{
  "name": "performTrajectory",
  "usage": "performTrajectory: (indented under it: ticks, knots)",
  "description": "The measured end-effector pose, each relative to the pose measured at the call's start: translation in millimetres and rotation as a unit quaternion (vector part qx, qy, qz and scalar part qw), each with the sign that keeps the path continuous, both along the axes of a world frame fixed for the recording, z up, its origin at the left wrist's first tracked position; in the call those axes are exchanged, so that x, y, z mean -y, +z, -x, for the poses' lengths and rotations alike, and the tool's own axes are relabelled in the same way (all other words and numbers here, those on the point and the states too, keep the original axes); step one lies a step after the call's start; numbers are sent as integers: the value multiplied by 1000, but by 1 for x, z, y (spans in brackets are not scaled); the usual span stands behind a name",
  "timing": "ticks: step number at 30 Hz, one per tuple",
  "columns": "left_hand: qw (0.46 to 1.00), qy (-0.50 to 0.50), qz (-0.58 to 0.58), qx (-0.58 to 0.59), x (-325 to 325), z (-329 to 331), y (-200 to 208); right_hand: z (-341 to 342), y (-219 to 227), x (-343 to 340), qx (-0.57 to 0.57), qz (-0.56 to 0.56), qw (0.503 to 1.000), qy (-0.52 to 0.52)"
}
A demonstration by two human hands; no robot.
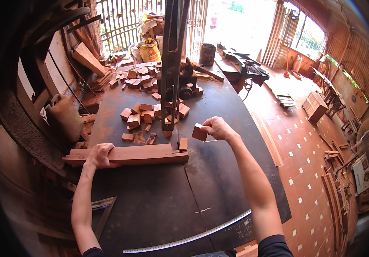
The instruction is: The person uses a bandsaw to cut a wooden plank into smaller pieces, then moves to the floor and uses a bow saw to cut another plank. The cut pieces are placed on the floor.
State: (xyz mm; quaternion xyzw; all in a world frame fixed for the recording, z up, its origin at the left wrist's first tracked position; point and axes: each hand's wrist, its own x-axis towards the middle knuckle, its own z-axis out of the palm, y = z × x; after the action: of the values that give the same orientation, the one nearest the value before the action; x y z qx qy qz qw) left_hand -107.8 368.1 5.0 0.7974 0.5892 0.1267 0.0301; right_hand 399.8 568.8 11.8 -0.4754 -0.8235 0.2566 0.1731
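My left hand [100, 156] is closed over a long reddish wooden board [150, 152] lying across the dark saw table [141, 192]. Along the board's near side runs a wooden strip [158, 160], and a small upright piece [183, 144] stands at its right end. Just left of that piece, the thin band saw blade [178, 128] comes down at the board's end. My right hand [218, 128] pinches a small wood block [199, 133] by its upper right side, right of the blade and apart from the board. Whether the block touches the table, I cannot tell.
A tall blade guide post [169, 85] rises mid-table. Several cut blocks [139, 115] are heaped behind the board, with sawdust around them. A measuring tape [184, 240] is along the near edge, a triangular frame [104, 214] at left. Long wooden strips [268, 139] run beside the table's right edge.
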Motion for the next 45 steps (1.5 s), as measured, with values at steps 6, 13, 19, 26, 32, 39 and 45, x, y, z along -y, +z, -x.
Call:
performTrajectory:
  ticks: [6,13,19,26,32,39,45]
  knots:
    - [1000,-27,-4,8,30,-5,4,13,28,15,49,216,966,131]
    - [999,-39,-11,8,35,-6,3,34,-9,-10,-21,-2,999,-24]
    - [997,-66,-40,16,15,-17,-9,6,-45,-37,-246,55,961,-114]
    - [998,-52,-28,-11,43,-13,1,-22,5,72,-104,-43,994,-12]
    - [998,-68,-6,7,60,-73,4,-51,-4,188,-30,38,995,92]
    - [997,-74,31,-3,68,-138,7,-93,-14,223,14,-16,997,79]
    - [996,-84,39,-1,77,-161,8,-125,-11,234,14,4,998,67]
